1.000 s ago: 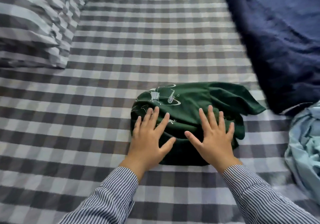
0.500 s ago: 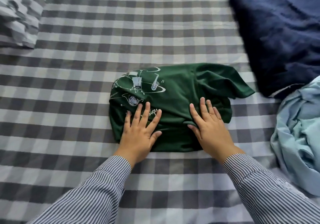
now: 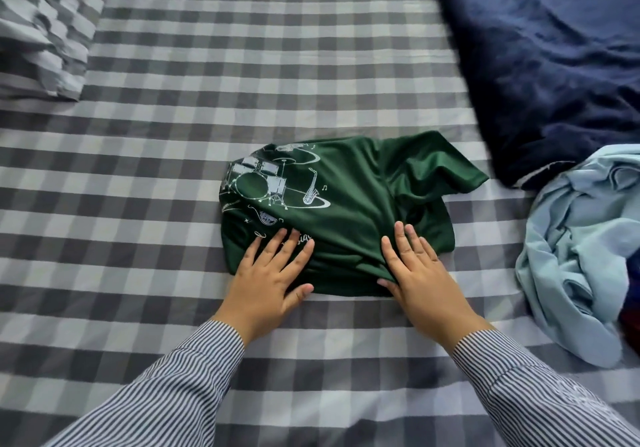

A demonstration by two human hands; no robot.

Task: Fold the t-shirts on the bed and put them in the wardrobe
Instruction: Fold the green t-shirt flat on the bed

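A grey-and-white checked sheet (image 3: 242, 76) covered the bed. A striped pillow (image 3: 41, 27) lay at upper left, a dark blue blanket (image 3: 547, 48) at upper right, in soft daylight.

one bed (image 3: 277, 65), covered in a grey-and-white checked sheet.
one green t-shirt (image 3: 349, 211), folded, with a white print of drums and saxophones.
one light blue garment (image 3: 575, 259), crumpled, at the right edge; whether it is a t-shirt cannot be told.
one dark blue blanket (image 3: 547, 48), upper right.
one pillow (image 3: 41, 31) in a grey-and-white striped case, upper left.
two hands: one left hand (image 3: 270, 277), one right hand (image 3: 422, 273), both flat on the green t-shirt.
two striped sleeves: one left sleeve (image 3: 166, 391), one right sleeve (image 3: 533, 387).
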